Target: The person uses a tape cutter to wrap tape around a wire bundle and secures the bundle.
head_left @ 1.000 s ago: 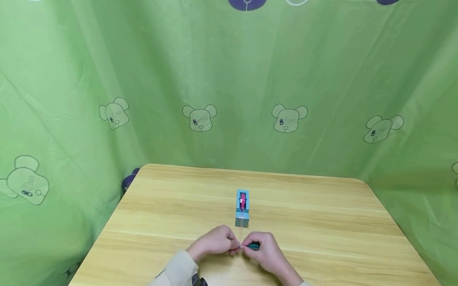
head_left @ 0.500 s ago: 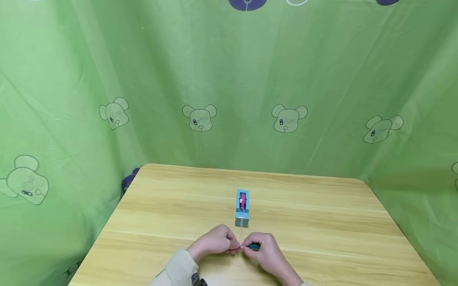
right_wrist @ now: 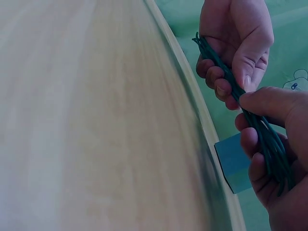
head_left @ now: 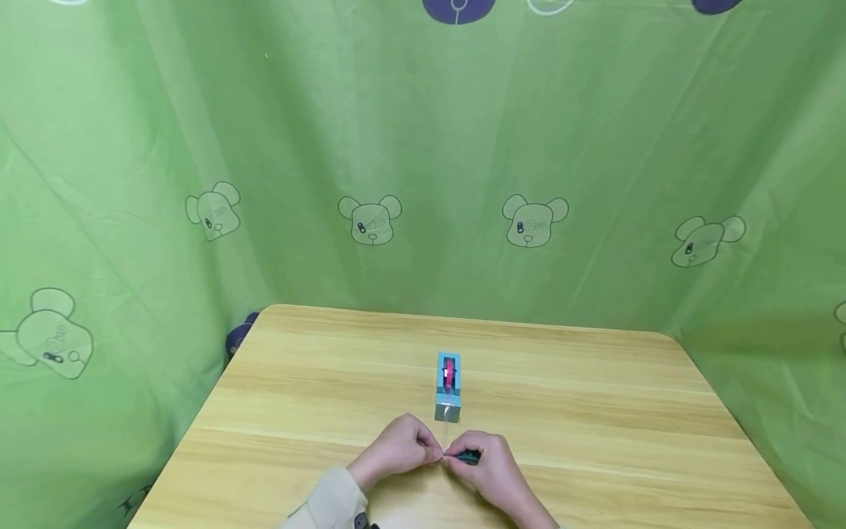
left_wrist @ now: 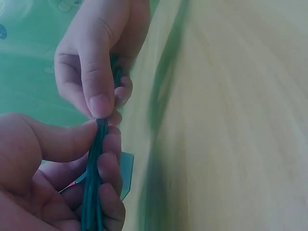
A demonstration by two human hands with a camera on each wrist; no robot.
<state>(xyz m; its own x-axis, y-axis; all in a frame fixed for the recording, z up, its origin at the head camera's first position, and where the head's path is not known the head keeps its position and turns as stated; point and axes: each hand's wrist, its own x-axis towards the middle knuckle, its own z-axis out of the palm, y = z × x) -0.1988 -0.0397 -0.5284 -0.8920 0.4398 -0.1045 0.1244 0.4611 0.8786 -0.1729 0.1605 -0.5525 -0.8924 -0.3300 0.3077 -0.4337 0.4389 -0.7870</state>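
Green wires [right_wrist: 260,127] run left–right, each end pinched in left hand [head_left: 399,448] and right hand [head_left: 485,466] grip.

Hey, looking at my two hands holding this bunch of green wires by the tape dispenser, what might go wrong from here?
1. The green wires are held only by pinches of the left hand and right hand, so strands may splay or slip out.
2. The tape dispenser stands just beyond your knuckles; a forward nudge might tip it.
3. Both hands are occupied, so pulling tape likely means loosening one pinch.
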